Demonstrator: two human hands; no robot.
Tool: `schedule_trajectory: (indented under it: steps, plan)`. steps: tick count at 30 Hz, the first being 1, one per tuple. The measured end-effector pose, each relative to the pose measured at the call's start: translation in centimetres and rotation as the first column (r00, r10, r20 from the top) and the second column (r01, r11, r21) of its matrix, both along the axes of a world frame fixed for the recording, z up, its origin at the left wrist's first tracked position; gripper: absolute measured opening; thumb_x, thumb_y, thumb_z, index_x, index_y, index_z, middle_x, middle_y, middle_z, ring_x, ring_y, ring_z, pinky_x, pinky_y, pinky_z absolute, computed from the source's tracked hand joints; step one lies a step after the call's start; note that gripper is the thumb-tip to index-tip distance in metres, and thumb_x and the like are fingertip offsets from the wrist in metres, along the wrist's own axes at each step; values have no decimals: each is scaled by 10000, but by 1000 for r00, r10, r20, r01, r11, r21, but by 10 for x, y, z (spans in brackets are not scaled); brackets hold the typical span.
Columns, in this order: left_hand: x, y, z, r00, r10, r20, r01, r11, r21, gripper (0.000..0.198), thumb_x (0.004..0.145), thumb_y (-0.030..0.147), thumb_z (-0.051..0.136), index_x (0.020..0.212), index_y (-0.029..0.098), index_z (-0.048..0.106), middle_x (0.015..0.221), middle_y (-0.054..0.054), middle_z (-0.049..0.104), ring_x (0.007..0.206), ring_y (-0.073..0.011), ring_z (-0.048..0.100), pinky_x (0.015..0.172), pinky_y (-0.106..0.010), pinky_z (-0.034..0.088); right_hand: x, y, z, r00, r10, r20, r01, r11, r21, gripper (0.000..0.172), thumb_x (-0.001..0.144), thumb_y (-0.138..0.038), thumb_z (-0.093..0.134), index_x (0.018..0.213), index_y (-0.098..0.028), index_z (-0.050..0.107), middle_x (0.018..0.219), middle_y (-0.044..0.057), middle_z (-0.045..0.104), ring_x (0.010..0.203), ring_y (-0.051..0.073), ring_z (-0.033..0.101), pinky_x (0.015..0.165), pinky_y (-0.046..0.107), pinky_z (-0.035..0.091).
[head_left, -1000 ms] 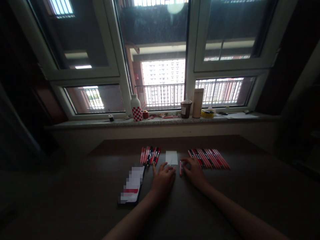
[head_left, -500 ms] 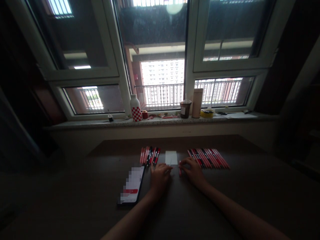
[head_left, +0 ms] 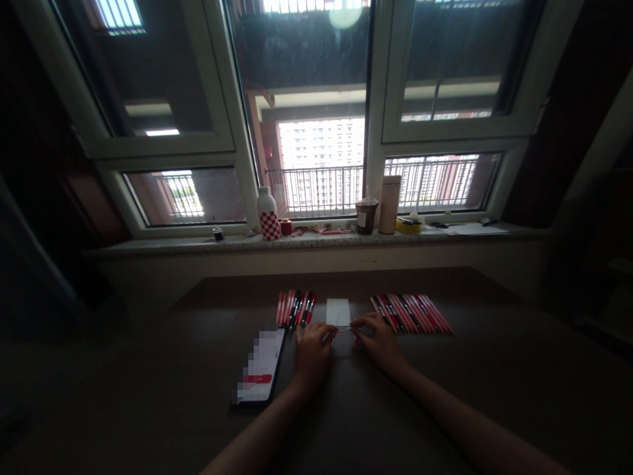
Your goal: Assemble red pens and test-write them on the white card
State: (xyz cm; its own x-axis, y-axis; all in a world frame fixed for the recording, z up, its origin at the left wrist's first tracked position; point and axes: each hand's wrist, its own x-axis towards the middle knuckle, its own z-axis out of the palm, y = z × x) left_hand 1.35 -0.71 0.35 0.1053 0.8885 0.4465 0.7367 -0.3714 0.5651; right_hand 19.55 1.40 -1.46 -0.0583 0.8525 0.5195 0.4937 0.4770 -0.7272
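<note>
Pinched in my left hand [head_left: 314, 344] is one end of a thin, light stick-like pen part [head_left: 343, 329], perhaps a refill. Its other end meets the fingertips of my right hand [head_left: 380, 336], which are closed as well. Below those right fingers a short red pen piece [head_left: 355, 343] shows, mostly covered by the hand. Another thin pale piece hangs under the left fingertips, too small to name. A white paper square [head_left: 338, 311] lies just beyond both hands. Red and black pens [head_left: 410, 313] lie side by side right of it, and a smaller group of pens [head_left: 297, 307] lies left.
A phone [head_left: 260, 366] with a lit screen lies left of my left forearm on the dark table [head_left: 420, 435]. Along the windowsill [head_left: 222, 245] stand a checkered bottle [head_left: 268, 214], a drink cup [head_left: 366, 216], a tall tan flask [head_left: 390, 204] and a yellow tape roll [head_left: 408, 225].
My hands' fingertips have come together, and the thin pen part now spans between them. My left hand has shifted slightly left. The pen groups and phone stay put.
</note>
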Motion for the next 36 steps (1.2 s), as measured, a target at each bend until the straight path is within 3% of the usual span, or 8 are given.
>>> schedule_trajectory:
  steps: [11,26,36]
  plan:
    - [1,-1,1,1000,16,-21,-16,1000,-3,244,877,308,444,896,267,684,969,-12,697,1000,-210,583,1033,-480,266,0,2,-3,1000,29,-6,-29,999,-24,122,798,-243,604,858,-210,704,900,57,613,908,206,575,852,345,439]
    - [1,2,-4,996,-52,71,55,998,-39,172,837,341,530,865,263,680,975,-14,705,1001,-216,602,1101,-521,131,-1,1,-1,988,143,51,-145,989,37,73,793,-225,658,835,-223,717,837,46,667,920,226,535,824,348,407]
    - [2,3,-5,999,-30,14,30,999,-22,171,840,350,541,852,260,686,1003,-30,688,1103,-249,546,1070,-556,154,-1,1,-3,989,147,28,-147,989,16,77,796,-227,651,841,-222,713,843,50,668,931,225,543,833,352,416]
